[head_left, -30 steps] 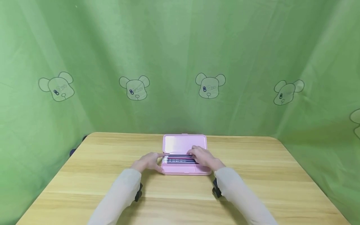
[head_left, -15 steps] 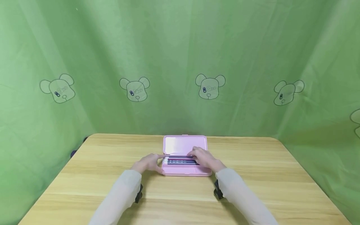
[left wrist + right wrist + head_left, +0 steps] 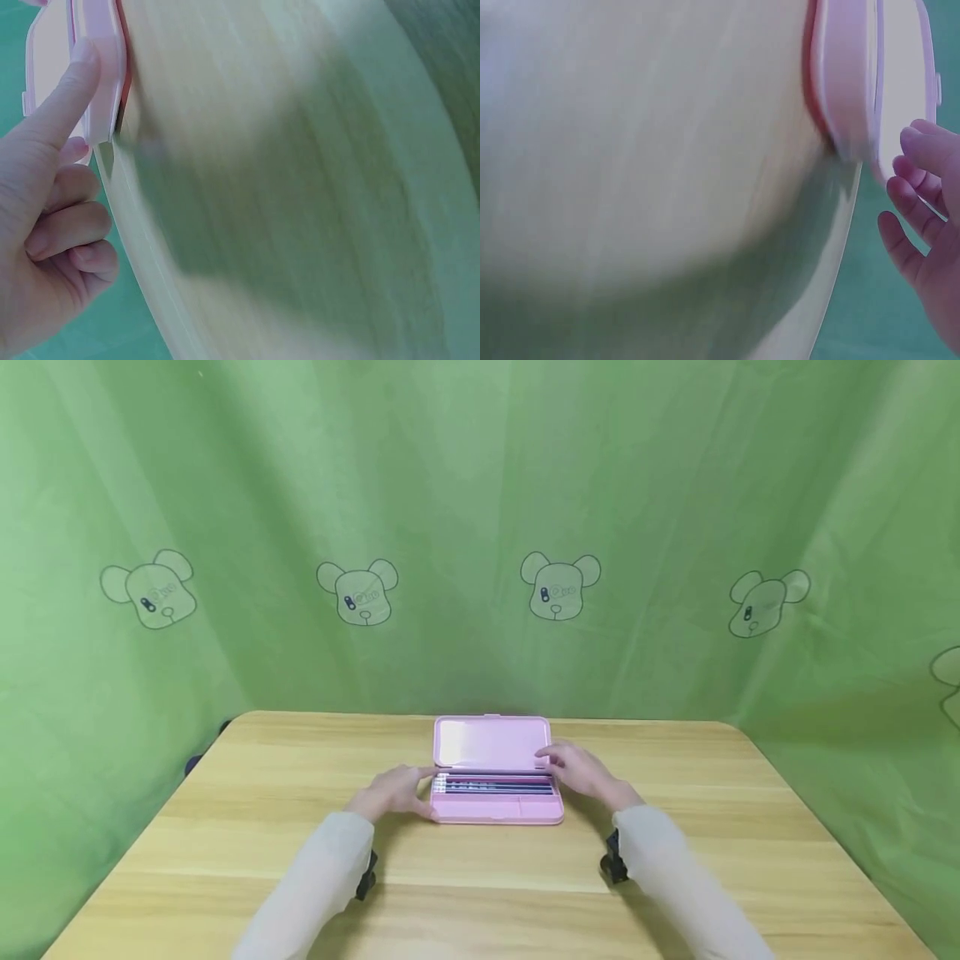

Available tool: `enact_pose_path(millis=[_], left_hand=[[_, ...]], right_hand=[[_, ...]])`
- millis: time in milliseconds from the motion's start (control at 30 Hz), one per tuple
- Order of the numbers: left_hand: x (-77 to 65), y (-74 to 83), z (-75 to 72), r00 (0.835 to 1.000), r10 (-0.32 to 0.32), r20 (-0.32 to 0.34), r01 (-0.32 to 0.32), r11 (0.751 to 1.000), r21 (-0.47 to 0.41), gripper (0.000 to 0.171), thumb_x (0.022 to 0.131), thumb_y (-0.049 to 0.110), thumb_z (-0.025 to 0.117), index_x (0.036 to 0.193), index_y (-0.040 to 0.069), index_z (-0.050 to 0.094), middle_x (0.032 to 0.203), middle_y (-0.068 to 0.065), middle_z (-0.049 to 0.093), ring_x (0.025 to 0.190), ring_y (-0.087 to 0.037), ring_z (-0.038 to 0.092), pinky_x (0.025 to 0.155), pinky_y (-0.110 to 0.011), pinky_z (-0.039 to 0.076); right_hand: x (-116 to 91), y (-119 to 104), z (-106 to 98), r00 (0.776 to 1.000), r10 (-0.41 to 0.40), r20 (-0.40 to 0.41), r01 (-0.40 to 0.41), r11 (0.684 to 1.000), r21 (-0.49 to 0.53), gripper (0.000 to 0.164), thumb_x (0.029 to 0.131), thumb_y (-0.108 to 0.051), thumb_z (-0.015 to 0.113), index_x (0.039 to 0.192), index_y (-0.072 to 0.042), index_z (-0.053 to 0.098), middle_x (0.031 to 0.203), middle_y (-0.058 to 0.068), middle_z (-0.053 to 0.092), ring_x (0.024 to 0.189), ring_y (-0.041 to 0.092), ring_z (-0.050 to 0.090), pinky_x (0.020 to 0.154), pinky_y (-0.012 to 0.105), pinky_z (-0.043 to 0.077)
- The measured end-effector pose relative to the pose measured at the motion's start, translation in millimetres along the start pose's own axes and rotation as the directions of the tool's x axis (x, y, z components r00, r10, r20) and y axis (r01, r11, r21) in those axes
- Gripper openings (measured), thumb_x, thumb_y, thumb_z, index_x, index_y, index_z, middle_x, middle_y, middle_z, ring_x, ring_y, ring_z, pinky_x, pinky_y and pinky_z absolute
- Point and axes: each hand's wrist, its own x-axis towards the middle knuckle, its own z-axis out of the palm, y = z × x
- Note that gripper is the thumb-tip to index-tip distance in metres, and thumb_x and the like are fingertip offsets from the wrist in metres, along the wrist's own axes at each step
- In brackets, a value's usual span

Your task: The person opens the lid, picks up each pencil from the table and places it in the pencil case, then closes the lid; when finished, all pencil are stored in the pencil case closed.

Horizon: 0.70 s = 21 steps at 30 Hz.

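Observation:
A pink pencil case (image 3: 467, 808) lies open on the table, its lid (image 3: 491, 742) folded back away from me. Several dark pencils (image 3: 498, 787) with white ends to the left lie side by side in the long back compartment. My left hand (image 3: 392, 789) holds the case's left end between thumb and index finger; in the left wrist view its other fingers are curled. At the right end, my right hand (image 3: 585, 772) hovers by the hinge side, fingers loosely bent and nothing in them. In the right wrist view the right hand's fingertips (image 3: 911, 139) are close to the lid; contact cannot be told.
The wooden table (image 3: 480, 893) extends on both sides of the case and in front of it. A green curtain (image 3: 457, 527) with bear-head outlines hangs behind the table and at its sides. Smaller front compartments of the case show bare pink.
My right hand has let go of the pencils and moved right, out to the case's right end. The left hand stays at the left end.

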Motion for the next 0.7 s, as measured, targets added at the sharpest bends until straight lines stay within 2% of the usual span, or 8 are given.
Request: enact_pose_path(millis=[167, 233, 333, 433, 500, 700], left_hand=[[-0.1, -1.3, -2.4, 1.000, 0.003, 0.000, -0.003, 1.000, -0.015, 0.088, 0.060, 0.043, 0.080, 0.137, 0.018, 0.043, 0.125, -0.021, 0.054, 0.094, -0.022, 0.055, 0.079, -0.040, 0.050], [0.2, -2.3, -2.5, 1.000, 0.006, 0.005, -0.006, 1.000, -0.029, 0.088, 0.061, 0.042, 0.080, 0.137, 0.017, 0.043, 0.127, -0.022, 0.052, 0.095, -0.022, 0.055, 0.081, -0.040, 0.050], [0.8, -3.9, -2.4, 1.000, 0.007, 0.011, -0.006, 0.998, -0.059, 0.088, 0.062, 0.039, 0.080, 0.137, 0.016, 0.042, 0.130, -0.023, 0.048, 0.098, -0.024, 0.055, 0.086, -0.042, 0.048], [0.6, -4.2, -2.4, 1.000, 0.010, 0.012, -0.009, 0.997, -0.078, 0.087, 0.063, 0.037, 0.080, 0.137, 0.014, 0.042, 0.133, -0.022, 0.046, 0.108, -0.028, 0.053, 0.094, -0.044, 0.044], [0.5, -3.9, -1.9, 1.000, 0.017, 0.012, -0.016, 0.996, -0.090, 0.086, 0.064, 0.036, 0.080, 0.138, 0.013, 0.041, 0.134, -0.022, 0.045, 0.113, -0.031, 0.051, 0.097, -0.045, 0.041], [-0.1, -2.5, 0.1, 1.000, 0.020, 0.021, -0.018, 0.996, -0.082, 0.086, 0.064, 0.038, 0.079, 0.138, 0.016, 0.041, 0.132, -0.023, 0.047, 0.103, -0.028, 0.055, 0.093, -0.045, 0.044]], right_hand=[[-5, 17, -5, 0.999, 0.054, -0.007, -0.053, 0.998, 0.043, 0.034, 0.086, -0.009, 0.059, 0.119, 0.000, 0.058, 0.099, 0.014, 0.061, 0.085, 0.023, 0.055, 0.077, 0.044, 0.048], [-5, 22, -6, 0.997, 0.078, -0.002, -0.078, 0.995, 0.069, 0.038, 0.087, -0.012, 0.058, 0.122, 0.002, 0.054, 0.093, 0.014, 0.060, 0.082, 0.023, 0.054, 0.075, 0.043, 0.048], [-3, 27, -8, 0.996, 0.091, 0.017, -0.092, 0.988, 0.120, 0.043, 0.088, -0.012, 0.057, 0.126, 0.006, 0.049, 0.082, 0.010, 0.058, 0.072, 0.018, 0.051, 0.066, 0.035, 0.047], [0, 30, -9, 0.994, 0.101, 0.048, -0.108, 0.978, 0.180, 0.048, 0.088, -0.013, 0.057, 0.128, 0.010, 0.043, 0.073, 0.007, 0.053, 0.062, 0.014, 0.044, 0.056, 0.026, 0.042], [1, 30, -9, 0.991, 0.113, 0.066, -0.125, 0.969, 0.212, 0.051, 0.089, -0.014, 0.057, 0.130, 0.011, 0.040, 0.072, 0.008, 0.054, 0.060, 0.013, 0.043, 0.053, 0.024, 0.040], [4, 28, -7, 0.982, 0.133, 0.131, -0.165, 0.948, 0.273, 0.057, 0.090, -0.021, 0.055, 0.134, 0.010, 0.035, 0.079, 0.011, 0.055, 0.067, 0.016, 0.046, 0.058, 0.027, 0.042]])
